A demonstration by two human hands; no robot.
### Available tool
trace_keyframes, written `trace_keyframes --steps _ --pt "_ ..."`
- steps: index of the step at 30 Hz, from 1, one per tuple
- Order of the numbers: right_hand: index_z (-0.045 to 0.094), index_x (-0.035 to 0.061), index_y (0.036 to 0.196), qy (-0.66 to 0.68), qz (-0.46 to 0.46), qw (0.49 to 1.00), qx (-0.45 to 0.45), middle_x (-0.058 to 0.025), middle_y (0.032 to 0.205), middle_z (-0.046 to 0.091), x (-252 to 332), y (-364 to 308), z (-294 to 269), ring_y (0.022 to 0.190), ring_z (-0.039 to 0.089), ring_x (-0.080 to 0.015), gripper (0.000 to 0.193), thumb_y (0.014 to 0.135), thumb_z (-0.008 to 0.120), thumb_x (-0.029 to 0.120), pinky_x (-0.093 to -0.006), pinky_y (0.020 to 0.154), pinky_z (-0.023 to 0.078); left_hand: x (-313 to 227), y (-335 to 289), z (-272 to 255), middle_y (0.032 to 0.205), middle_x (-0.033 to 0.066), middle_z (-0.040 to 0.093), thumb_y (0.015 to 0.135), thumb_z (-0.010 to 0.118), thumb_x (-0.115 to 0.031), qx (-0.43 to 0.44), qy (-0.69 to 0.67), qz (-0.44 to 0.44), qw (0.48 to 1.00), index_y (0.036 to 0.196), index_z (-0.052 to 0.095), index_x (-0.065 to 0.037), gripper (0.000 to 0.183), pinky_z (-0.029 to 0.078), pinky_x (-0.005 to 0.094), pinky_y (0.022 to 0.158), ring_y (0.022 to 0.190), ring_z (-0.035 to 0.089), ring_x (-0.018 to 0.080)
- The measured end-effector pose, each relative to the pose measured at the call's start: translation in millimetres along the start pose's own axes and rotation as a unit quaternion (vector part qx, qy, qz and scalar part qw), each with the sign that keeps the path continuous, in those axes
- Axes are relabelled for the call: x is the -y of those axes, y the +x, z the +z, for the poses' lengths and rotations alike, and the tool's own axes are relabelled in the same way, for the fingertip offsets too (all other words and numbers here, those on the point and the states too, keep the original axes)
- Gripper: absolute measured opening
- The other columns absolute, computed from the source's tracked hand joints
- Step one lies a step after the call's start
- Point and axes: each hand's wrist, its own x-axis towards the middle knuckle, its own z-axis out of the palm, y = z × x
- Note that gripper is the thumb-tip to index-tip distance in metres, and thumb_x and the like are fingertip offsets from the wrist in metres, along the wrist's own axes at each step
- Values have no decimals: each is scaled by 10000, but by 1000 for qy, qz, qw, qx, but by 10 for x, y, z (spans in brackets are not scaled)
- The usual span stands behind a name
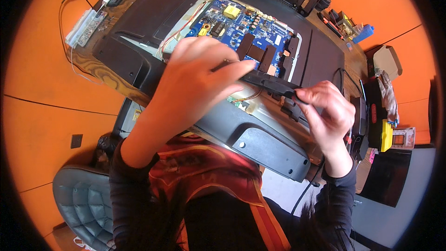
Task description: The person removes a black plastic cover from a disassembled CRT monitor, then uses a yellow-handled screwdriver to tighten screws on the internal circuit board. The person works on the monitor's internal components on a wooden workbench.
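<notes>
Orange walls (42, 132) w/ dk socket (76, 141), wood table (106, 72), padded gray chair (86, 202) btm L.

Thin strip (275, 85), matt black plastic | broad housing (151, 14), smooth dull plastic from where I stand | circuit board (258, 24), slightly glossy blue | table (103, 71), grained brown wood | chair (83, 200), shiny leather-like padding | red garment (209, 169), cloth, faint sheen | open box (388, 61), matt cardboard

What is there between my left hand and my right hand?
A long black strip spans between your left hand and right hand, seen in the head view.
</notes>
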Motion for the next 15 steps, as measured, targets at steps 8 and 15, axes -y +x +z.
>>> trace_keyframes --steps 8,15 --pt "666 31 789 -25 -96 995 -3 -71 770 667 19 -261 156 707 649 -173 116 719 758 27 -289 641 462 134 -395 -75 862 -6 578 584 720 -29 -18 45 -28 998 843 652 -101 277 411 381 860 922 553 213" --pt "652 -10 863 25 -20 996 84 -117 844 662 -41 -389 315 743 658 -221 160 728 738 -12 -300 622 514 211 -458 -121 841 11 592 608 713 -7 51 24 -51 997 853 653 -85 263 415 379 836 889 558 228"
